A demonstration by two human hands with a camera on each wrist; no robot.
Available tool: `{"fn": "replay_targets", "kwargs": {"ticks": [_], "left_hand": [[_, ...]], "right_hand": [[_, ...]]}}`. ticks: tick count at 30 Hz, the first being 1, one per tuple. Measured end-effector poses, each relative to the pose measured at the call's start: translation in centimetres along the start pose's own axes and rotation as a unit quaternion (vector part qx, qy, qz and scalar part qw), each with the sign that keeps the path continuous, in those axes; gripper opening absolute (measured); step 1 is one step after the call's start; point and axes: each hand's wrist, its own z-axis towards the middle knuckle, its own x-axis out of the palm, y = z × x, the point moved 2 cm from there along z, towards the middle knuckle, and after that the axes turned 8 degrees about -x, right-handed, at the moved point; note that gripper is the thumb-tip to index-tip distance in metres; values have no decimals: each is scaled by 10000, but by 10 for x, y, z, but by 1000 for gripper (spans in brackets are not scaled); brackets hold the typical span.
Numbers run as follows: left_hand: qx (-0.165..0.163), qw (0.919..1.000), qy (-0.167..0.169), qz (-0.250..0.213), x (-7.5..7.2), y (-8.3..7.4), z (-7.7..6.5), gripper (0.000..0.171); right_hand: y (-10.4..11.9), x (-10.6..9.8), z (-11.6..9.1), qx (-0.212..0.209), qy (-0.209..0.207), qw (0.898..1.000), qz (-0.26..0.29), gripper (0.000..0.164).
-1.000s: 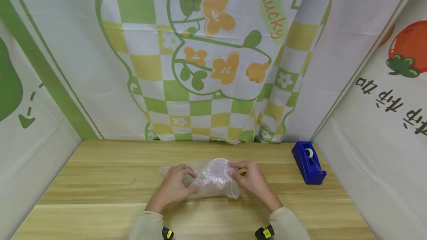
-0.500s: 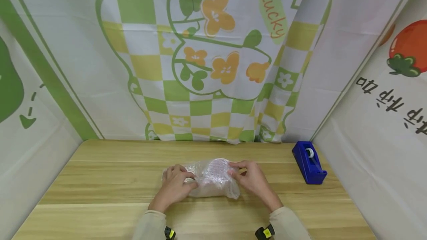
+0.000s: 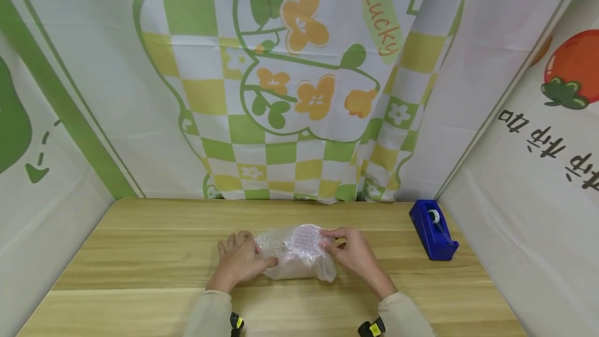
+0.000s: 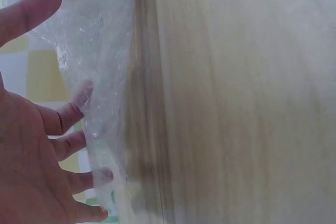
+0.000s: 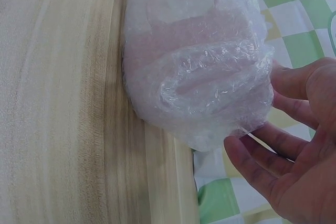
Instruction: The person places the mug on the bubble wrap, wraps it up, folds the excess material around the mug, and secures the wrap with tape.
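A bundle wrapped in clear bubble wrap (image 3: 297, 264) lies on the wooden table, with a pinkish round-ended thing showing faintly through the layers. At its left end my left hand (image 3: 239, 260) rests on the loose wrap. In the left wrist view, the fingers of my left hand (image 4: 37, 166) are spread, and some tips show through the clear sheet (image 4: 102, 40). My right hand (image 3: 355, 254) holds the bundle's right end. The right wrist view shows the thumb and fingers of my right hand (image 5: 310, 150) at the edge of the folded wrap (image 5: 205, 72).
A blue tape dispenser (image 3: 434, 230) with a roll of tape stands at the back right of the table (image 3: 140, 254). Behind the table hangs a green and yellow checked curtain (image 3: 281, 150). Printed cloth walls (image 3: 524, 212) close in both sides.
My left hand has shifted slightly left along the wrap, its fingers spreading wider from a more curled pose. The wrap's loose left end now sits closer to the bundle. My right hand stays in place.
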Motion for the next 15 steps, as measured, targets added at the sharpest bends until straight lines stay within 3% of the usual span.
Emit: {"fn": "replay_targets", "kwargs": {"ticks": [8, 15], "left_hand": [[89, 9999, -104, 83, -4, -1, -1, 54], [40, 9976, -281, 631, -5, -3, 2, 58]], "right_hand": [[0, 0, 1, 2, 17, 10000, -6, 21], [-1, -1, 1, -80, 26, 10000, 27, 21]]}}
